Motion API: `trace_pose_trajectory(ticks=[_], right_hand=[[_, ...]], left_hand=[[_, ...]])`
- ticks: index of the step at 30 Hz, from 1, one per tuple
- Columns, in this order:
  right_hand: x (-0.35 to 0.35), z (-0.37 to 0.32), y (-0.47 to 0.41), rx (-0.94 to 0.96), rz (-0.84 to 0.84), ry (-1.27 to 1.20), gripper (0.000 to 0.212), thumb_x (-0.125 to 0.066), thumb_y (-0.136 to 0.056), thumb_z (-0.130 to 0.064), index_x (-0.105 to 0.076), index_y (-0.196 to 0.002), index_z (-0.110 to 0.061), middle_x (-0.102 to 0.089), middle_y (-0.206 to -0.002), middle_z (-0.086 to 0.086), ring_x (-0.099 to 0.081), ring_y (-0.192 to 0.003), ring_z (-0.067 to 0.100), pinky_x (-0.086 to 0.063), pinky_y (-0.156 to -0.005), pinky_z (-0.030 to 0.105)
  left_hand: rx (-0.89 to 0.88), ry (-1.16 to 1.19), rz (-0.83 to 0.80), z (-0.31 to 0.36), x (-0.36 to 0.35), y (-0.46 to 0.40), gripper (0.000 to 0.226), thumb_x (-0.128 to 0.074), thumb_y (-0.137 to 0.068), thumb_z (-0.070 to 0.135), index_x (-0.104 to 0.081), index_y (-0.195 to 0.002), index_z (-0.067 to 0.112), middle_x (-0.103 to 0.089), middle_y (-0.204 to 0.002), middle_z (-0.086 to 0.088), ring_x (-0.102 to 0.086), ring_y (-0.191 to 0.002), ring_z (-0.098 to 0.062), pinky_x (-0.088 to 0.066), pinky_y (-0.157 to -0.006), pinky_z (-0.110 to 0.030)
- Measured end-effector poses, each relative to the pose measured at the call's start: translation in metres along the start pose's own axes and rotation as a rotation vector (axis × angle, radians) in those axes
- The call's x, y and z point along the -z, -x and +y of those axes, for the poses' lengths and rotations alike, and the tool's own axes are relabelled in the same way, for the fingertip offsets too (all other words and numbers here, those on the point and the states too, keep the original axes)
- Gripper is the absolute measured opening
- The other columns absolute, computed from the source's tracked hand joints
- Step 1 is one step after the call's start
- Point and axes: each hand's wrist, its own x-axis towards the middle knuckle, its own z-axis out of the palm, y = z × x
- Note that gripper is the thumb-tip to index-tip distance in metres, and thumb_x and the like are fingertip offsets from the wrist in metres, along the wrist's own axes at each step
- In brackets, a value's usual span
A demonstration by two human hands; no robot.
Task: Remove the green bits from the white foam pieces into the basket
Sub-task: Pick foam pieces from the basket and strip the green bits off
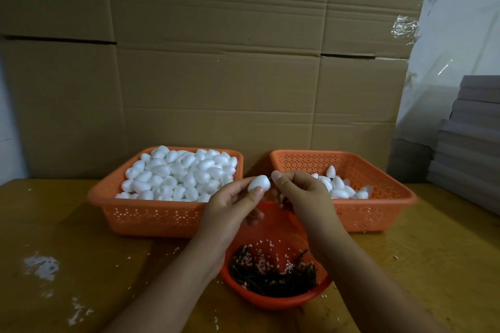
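Observation:
My left hand (232, 204) pinches a white egg-shaped foam piece (259, 182) between thumb and fingers above the round orange basket (273, 303). My right hand (303, 192) is curled right beside the piece's right end, thumb tip touching it; whether it holds a green bit is hidden. Dark green bits (270, 278) and white crumbs lie in the round basket. A rectangular orange basket (151, 213) at the left is heaped with white foam pieces (178, 176). Another rectangular orange basket (378, 213) at the right holds several foam pieces (341, 186).
The baskets stand on a yellowish wooden table (54, 224) strewn with white foam crumbs (40, 265). A wall of flattened cardboard boxes (216, 62) rises behind the baskets. A stack of grey flat boxes (470, 143) stands at the right edge.

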Motion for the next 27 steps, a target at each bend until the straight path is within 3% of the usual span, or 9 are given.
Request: trace_pose_trajectory(ticks=[7,12,16,20,23,27], right_hand=[[0.000,-0.005,0.000,0.072,0.029,0.067,0.012,-0.062,-0.092,-0.011,-0.074,-0.090,-0.010,-0.067,-0.071,0.001,-0.058,-0.064,0.004,-0.047,-0.060,0.017],[0.003,-0.009,0.001,0.097,0.056,0.093,0.015,-0.061,-0.092,-0.009,-0.075,-0.093,-0.016,-0.074,-0.088,0.000,-0.063,-0.077,0.002,-0.050,-0.067,0.016],[0.011,-0.015,-0.002,0.066,0.126,0.033,0.016,-0.061,-0.092,-0.009,-0.075,-0.091,-0.018,-0.072,-0.076,-0.009,-0.062,-0.067,-0.001,-0.050,-0.060,0.013],[0.026,-0.017,-0.011,0.056,0.259,0.033,0.016,-0.061,-0.091,-0.011,-0.075,-0.089,-0.020,-0.073,-0.079,-0.005,-0.064,-0.072,0.006,-0.052,-0.065,0.021],[0.041,-0.014,-0.018,0.060,0.392,0.118,0.020,-0.061,-0.089,-0.010,-0.073,-0.083,-0.024,-0.072,-0.078,-0.007,-0.066,-0.078,0.011,-0.052,-0.069,0.025],[0.060,-0.005,-0.025,0.062,0.550,0.221,0.024,-0.056,-0.089,-0.012,-0.071,-0.086,-0.031,-0.071,-0.091,-0.010,-0.063,-0.082,0.010,-0.052,-0.075,0.032]], left_hand=[[0.011,0.081,0.026,0.009,-0.003,0.000,0.028,-0.070,-0.072,0.041,-0.075,-0.098,0.031,-0.074,-0.086,0.001,-0.066,-0.068,-0.013,-0.053,-0.059,-0.021],[0.018,0.101,0.050,0.013,-0.001,-0.001,0.017,-0.062,-0.090,0.029,-0.074,-0.102,0.028,-0.075,-0.091,-0.003,-0.067,-0.068,-0.016,-0.054,-0.059,-0.023],[0.000,0.021,0.064,0.018,0.001,-0.002,0.019,-0.055,-0.098,0.023,-0.071,-0.108,0.023,-0.074,-0.089,-0.003,-0.068,-0.068,-0.016,-0.053,-0.058,-0.023],[-0.114,-0.198,0.099,0.020,0.003,-0.005,0.020,-0.054,-0.098,0.018,-0.070,-0.097,0.029,-0.072,-0.079,0.006,-0.067,-0.065,-0.013,-0.054,-0.059,-0.024],[-0.265,-0.582,0.202,0.021,0.009,-0.006,0.017,-0.056,-0.094,0.025,-0.067,-0.092,0.037,-0.069,-0.077,0.014,-0.065,-0.068,-0.006,-0.054,-0.066,-0.028],[-0.471,-1.078,0.356,0.030,0.028,-0.007,0.012,-0.058,-0.090,0.027,-0.067,-0.094,0.035,-0.063,-0.079,0.017,-0.058,-0.070,-0.001,-0.049,-0.059,-0.029]])
